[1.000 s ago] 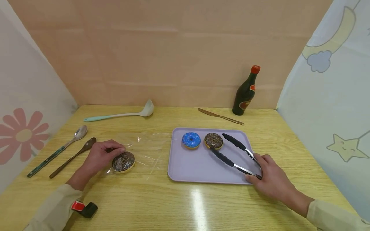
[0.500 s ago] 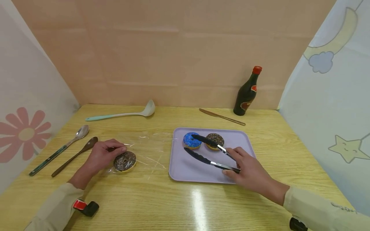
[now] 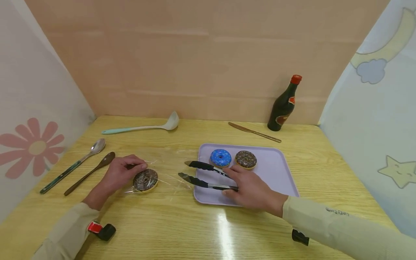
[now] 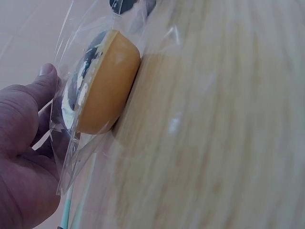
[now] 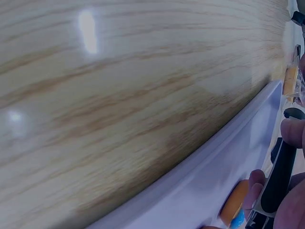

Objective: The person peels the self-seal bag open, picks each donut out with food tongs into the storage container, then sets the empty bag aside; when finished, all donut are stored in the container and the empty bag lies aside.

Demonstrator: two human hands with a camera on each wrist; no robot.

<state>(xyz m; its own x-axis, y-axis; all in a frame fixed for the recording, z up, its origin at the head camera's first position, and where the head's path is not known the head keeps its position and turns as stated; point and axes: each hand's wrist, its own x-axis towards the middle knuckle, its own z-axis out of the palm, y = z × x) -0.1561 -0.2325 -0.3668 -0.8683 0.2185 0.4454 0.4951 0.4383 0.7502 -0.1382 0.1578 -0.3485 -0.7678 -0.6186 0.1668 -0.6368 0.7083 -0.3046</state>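
Observation:
My left hand (image 3: 121,175) pinches the near-left end of a clear plastic bag (image 3: 172,164) lying on the table. Inside that bag, beside my thumb, sits a chocolate doughnut (image 3: 145,180); its yellow-brown side (image 4: 109,86) shows in the left wrist view. My right hand (image 3: 248,187) grips black-tipped metal tongs (image 3: 199,181) above the left part of a lilac tray (image 3: 273,178). The tong tips are spread apart with nothing between them, pointing left over the bag's right end. On the tray are a blue doughnut (image 3: 216,158) and another chocolate doughnut (image 3: 246,164).
To the left lie a green-handled metal spoon (image 3: 69,169) and a brown wooden spoon (image 3: 89,174). A ladle (image 3: 146,127), a bronze-coloured knife (image 3: 255,132) and a dark bottle (image 3: 281,110) are along the back. Fabric walls stand at the back and both sides.
My right hand has carried the tongs leftward, from over the tray's right side past the blue doughnut to the bag's right end. My left hand keeps its hold on the bag.

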